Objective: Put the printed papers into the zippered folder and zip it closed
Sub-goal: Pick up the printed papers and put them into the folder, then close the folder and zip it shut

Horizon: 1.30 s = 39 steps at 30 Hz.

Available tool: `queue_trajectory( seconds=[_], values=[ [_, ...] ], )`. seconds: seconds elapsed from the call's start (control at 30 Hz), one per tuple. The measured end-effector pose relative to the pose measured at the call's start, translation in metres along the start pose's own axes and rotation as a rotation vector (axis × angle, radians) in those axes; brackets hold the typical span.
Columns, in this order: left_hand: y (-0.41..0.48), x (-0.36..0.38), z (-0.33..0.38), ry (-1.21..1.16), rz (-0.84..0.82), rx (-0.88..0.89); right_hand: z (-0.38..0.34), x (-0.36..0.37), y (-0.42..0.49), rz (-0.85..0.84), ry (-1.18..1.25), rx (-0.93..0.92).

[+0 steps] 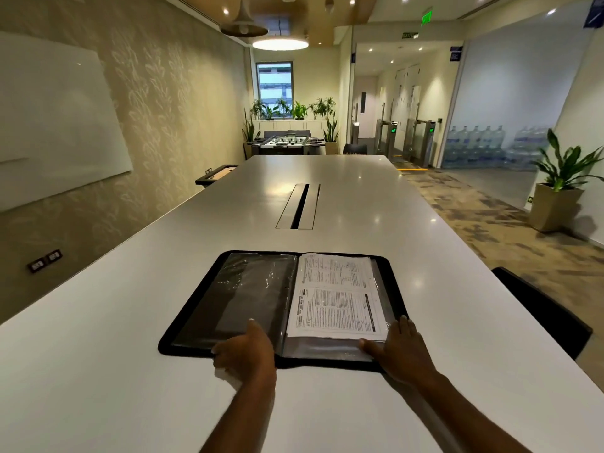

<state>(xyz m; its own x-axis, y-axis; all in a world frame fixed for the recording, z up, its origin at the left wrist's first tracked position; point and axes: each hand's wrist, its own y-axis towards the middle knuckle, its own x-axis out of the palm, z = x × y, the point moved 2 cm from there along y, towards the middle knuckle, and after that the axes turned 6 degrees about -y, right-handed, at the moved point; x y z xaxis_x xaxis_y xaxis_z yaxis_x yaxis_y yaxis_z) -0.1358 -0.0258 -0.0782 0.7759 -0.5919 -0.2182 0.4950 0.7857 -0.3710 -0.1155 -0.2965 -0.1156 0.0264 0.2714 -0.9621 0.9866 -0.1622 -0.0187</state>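
A black zippered folder (pixel 196 305) lies open flat on the white table (pixel 98 371), close to the near edge. Its left half shows empty clear plastic sleeves. The printed papers (pixel 336 295) lie on the right half, partly under a clear sleeve. My left hand (pixel 248 351) rests on the near edge of the left half, fingers spread over the sleeve. My right hand (pixel 395 346) presses on the near right corner, thumb on the sleeves below the papers, fingers at the folder's right edge.
A cable slot (pixel 299 206) is set into the table's middle, beyond the folder. A dark chair back (pixel 542 312) stands at the table's right side. A potted plant (pixel 559 191) sits on the floor at right. A whiteboard (pixel 49 119) hangs on the left wall.
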Motion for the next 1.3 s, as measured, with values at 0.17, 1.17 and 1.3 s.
queue_trajectory(
  seconds=[0.17, 1.17, 1.3],
  values=[
    [0.017, -0.004, -0.007, -0.274, -0.016, -0.197, 0.0, 0.003, -0.002, 0.017, 0.008, 0.003],
    [-0.078, 0.037, -0.03, 0.172, -0.517, 0.902, 0.041, -0.019, -0.001, 0.195, 0.542, -0.008],
    [-0.075, 0.045, -0.037, 0.283, -0.539, 0.994, 0.057, -0.021, -0.002, 0.253, 0.997, 0.175]
  ],
)
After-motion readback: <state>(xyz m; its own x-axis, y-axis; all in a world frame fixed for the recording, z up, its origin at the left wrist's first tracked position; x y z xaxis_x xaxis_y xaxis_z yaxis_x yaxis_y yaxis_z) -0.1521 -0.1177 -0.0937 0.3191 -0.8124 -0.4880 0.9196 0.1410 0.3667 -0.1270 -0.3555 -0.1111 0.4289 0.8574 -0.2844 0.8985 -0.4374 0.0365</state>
